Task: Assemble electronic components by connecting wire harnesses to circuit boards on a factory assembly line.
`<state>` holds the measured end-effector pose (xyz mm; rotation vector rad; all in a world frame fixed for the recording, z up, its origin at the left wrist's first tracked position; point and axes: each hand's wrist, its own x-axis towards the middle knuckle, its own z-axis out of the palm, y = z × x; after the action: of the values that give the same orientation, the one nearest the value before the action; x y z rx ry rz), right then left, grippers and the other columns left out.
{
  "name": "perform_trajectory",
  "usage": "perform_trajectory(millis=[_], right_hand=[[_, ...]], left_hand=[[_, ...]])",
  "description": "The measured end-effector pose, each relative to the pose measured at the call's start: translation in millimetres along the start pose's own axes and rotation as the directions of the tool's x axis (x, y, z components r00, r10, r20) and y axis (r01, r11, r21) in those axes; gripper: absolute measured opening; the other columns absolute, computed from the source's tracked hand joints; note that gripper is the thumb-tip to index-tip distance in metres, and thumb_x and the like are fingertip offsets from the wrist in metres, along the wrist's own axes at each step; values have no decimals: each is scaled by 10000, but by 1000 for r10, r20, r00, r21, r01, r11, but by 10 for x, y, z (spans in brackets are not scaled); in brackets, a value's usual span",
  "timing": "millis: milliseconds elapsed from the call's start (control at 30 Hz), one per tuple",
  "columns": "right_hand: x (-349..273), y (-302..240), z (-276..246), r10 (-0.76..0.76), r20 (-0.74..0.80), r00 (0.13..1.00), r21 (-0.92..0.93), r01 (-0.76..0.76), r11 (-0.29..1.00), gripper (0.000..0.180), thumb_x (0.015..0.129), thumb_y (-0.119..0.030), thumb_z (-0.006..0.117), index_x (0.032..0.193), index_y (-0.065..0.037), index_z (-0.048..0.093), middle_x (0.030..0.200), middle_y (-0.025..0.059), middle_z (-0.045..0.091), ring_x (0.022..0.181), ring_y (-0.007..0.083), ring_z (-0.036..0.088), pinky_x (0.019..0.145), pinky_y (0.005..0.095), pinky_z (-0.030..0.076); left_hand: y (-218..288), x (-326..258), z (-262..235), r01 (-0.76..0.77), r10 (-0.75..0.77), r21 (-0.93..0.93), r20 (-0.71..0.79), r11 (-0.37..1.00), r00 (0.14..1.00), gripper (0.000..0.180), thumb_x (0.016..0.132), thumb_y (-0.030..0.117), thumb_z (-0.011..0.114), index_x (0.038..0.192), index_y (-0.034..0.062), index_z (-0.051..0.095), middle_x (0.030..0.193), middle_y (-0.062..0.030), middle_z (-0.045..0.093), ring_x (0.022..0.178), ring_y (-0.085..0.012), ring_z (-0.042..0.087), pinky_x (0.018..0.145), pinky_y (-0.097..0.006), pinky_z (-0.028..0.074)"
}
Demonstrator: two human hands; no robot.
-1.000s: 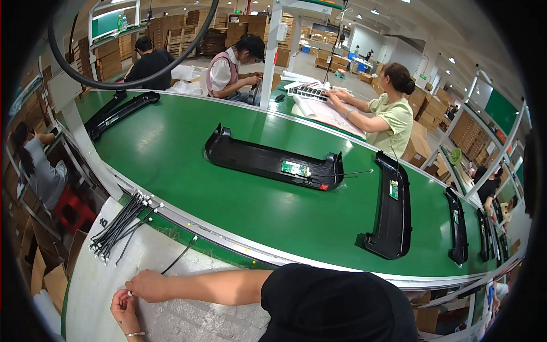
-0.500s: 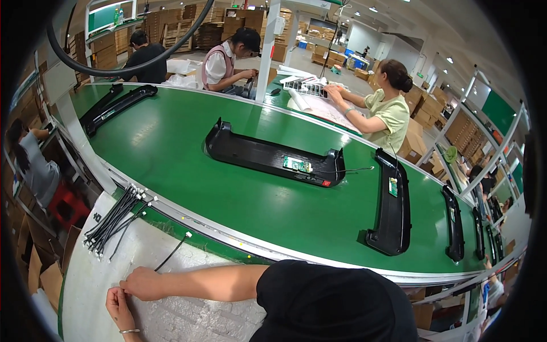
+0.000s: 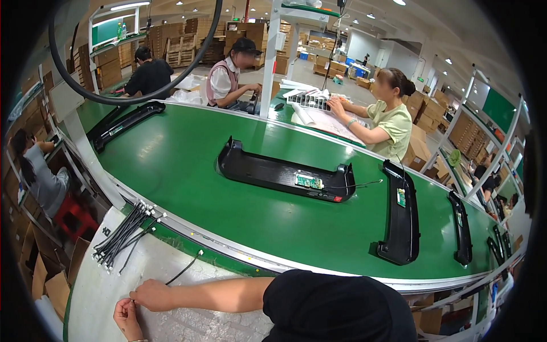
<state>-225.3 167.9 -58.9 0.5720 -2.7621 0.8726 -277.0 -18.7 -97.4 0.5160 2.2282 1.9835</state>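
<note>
Brown boxes pile up at 11 o'clock, and a white post rises at 12. At 1 o'clock are ceiling lamps, a pale wall and grey floor. A green board hangs between 2 and 3; a red stool stands between 8 and 9.

Can't read any words. Dark mark on white tabletop, L side. Small red label on long black part, R end. Green sign at back, maybe w/ print, too tiny.
</note>
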Motion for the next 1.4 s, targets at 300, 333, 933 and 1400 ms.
perform_trajectory(millis=[300, 333, 933, 1400], right_hand=[[-35, -1, -7, -38, -15, 999, 59, 39, 997, 154, 823, -172, 555, 884, -31, 561, 744, 155, 631, 713, 352, 620, 632, 453, 473], [-50, 21, -3, -44, -8, 999, 70, 45, 997, 154, 823, -175, 555, 882, -33, 564, 746, 153, 633, 713, 353, 620, 633, 455, 473], [8, -39, -70, -52, 27, 998, 76, 50, 996, 178, 843, -240, 562, 854, -67, 606, 767, 122, 643, 740, 320, 627, 676, 432, 469], [104, 29, 55, -108, -28, 994, 3, 109, 994, 166, 837, -203, 555, 878, -51, 607, 816, 118, 635, 746, 315, 627, 665, 430, 485]], left_hand=[[-41, -17, -63, -11, 8, 105, 25, 994, 1000, 70, 895, 90, 588, 877, 23, 581, 689, 43, 545, 612, -28, 458, 562, -162, 357], [-67, -15, -30, -12, 10, 107, 22, 994, 1000, 70, 895, 90, 588, 877, 23, 581, 689, 43, 545, 612, -28, 458, 562, -162, 357], [177, -51, -81, 73, -67, -38, 139, 997, 988, 221, 929, 162, 533, 1094, 15, 527, 808, 42, 514, 746, -38, 444, 673, -165, 345], [241, 8, 45, 81, -76, -93, 56, 992, 996, 147, 941, 144, 507, 1011, 26, 559, 846, 40, 522, 759, -30, 444, 670, -162, 355]])
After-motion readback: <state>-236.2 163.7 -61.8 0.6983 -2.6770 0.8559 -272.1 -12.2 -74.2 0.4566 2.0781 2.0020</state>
